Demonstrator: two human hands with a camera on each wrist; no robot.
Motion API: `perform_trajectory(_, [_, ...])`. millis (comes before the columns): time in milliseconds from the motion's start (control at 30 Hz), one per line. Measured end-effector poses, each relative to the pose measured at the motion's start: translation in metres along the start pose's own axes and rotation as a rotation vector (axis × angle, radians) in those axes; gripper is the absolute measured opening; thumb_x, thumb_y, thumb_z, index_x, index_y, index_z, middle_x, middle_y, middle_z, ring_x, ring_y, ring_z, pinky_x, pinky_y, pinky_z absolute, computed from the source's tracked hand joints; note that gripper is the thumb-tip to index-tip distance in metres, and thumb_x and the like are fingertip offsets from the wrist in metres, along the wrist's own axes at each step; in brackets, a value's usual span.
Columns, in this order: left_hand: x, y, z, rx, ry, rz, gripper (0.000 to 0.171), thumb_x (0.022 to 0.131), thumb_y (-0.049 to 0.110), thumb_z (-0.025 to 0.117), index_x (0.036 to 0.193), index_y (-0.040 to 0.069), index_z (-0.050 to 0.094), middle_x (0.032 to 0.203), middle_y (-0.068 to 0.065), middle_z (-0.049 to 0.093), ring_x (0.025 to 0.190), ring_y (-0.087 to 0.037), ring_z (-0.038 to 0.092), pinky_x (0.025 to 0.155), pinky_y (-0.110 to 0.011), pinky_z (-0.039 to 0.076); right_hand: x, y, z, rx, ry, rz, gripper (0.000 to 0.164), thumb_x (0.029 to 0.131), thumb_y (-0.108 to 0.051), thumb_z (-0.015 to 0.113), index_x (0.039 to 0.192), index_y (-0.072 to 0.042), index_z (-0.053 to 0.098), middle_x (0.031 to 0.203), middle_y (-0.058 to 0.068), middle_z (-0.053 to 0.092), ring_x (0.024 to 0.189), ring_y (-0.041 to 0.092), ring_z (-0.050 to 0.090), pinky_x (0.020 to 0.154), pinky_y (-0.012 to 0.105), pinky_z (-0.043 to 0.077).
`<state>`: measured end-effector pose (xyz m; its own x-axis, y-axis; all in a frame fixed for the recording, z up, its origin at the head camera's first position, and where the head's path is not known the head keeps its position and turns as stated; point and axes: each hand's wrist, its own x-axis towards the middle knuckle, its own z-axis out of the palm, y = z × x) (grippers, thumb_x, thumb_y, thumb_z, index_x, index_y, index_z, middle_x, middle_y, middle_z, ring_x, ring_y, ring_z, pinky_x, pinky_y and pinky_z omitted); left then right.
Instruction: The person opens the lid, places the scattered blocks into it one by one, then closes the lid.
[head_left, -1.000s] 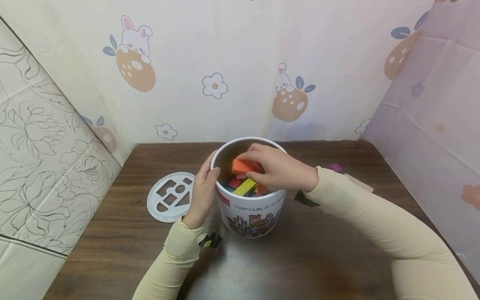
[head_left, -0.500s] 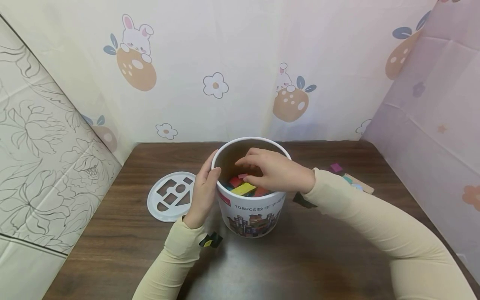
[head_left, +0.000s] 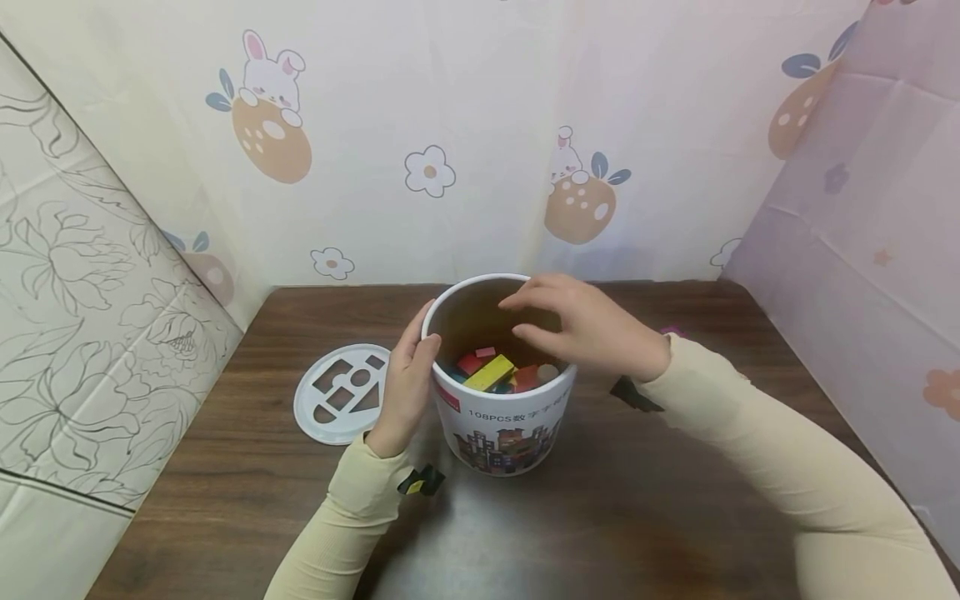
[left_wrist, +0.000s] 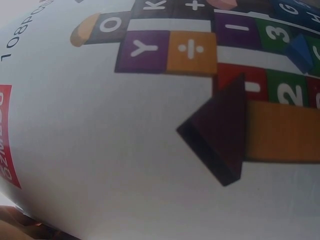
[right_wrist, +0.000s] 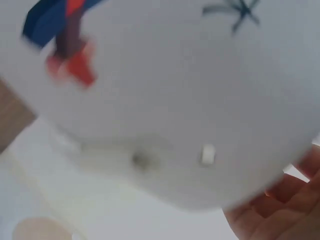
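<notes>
A white bucket [head_left: 498, 433] with a printed block picture stands upright on the table. My left hand [head_left: 405, 375] holds its left side, thumb at the rim. In the left wrist view the bucket's printed wall [left_wrist: 100, 140] fills the frame. Inside, low down, lie several coloured blocks, among them a yellow block [head_left: 490, 373], a red block [head_left: 470, 363] and a round tan piece [head_left: 547, 372]. Above the right part of the rim is my right hand [head_left: 585, 325], fingers loosely bent and apart, holding nothing. The right wrist view is blurred; fingers [right_wrist: 285, 205] show beside the bucket wall.
Left of the bucket lies a white round lid [head_left: 341, 396] with shaped cut-outs, flat on the brown wooden table [head_left: 247, 467]. A purple piece [head_left: 670, 331] peeks out behind the right sleeve. Patterned cloth [head_left: 487, 108] hangs at the back and right.
My right hand has let go of the orange block inside the bucket, then risen and moved right toward the rim. The left hand and bucket stay in place.
</notes>
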<state>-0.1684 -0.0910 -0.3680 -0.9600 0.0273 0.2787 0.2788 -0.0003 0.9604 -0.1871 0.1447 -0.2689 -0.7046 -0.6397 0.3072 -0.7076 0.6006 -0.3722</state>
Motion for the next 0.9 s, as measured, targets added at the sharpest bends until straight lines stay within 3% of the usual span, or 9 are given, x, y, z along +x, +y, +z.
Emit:
perform_trajectory(133, [0.000,-0.001,-0.001,0.001,0.000,0.003,0.047,0.102,0.022,0.042,0.148,0.020,0.041,0.150,-0.002,0.046,0.136,-0.025,0.044,0.111,-0.053,0.039,-0.008,0.013,-0.009,-0.005,0.116,-0.005,0.032,0.088,-0.017,0.071,0.120,-0.012,0.068,0.112,0.004,0.067,0.102,0.019,0.060,0.089,0.041,0.054])
perform_trajectory(333, [-0.001,-0.001,0.000,0.013,0.009,0.004,0.047,0.101,0.023,0.042,0.148,0.020,0.042,0.150,-0.001,0.046,0.137,-0.023,0.044,0.111,-0.051,0.039,-0.023,0.034,-0.020,-0.019,0.184,0.072,0.035,0.087,-0.013,0.073,0.121,-0.010,0.068,0.117,0.006,0.068,0.109,0.023,0.060,0.095,0.046,0.051])
perform_trajectory(667, [0.000,0.000,0.000,0.012,0.013,-0.006,0.046,0.102,0.022,0.041,0.148,0.021,0.042,0.150,0.001,0.045,0.138,-0.022,0.043,0.112,-0.051,0.038,-0.055,0.082,-0.026,-0.041,0.174,0.279,0.039,0.092,-0.017,0.066,0.130,-0.007,0.061,0.131,0.014,0.061,0.124,0.032,0.054,0.103,0.057,0.044])
perform_trajectory(900, [0.000,0.000,0.000,0.002,0.005,-0.008,0.047,0.102,0.021,0.041,0.149,0.020,0.041,0.151,-0.001,0.045,0.138,-0.024,0.043,0.112,-0.052,0.039,-0.083,0.116,-0.019,-0.083,0.082,0.445,0.044,0.096,-0.028,0.061,0.132,-0.005,0.058,0.134,0.021,0.057,0.122,0.040,0.053,0.098,0.063,0.044])
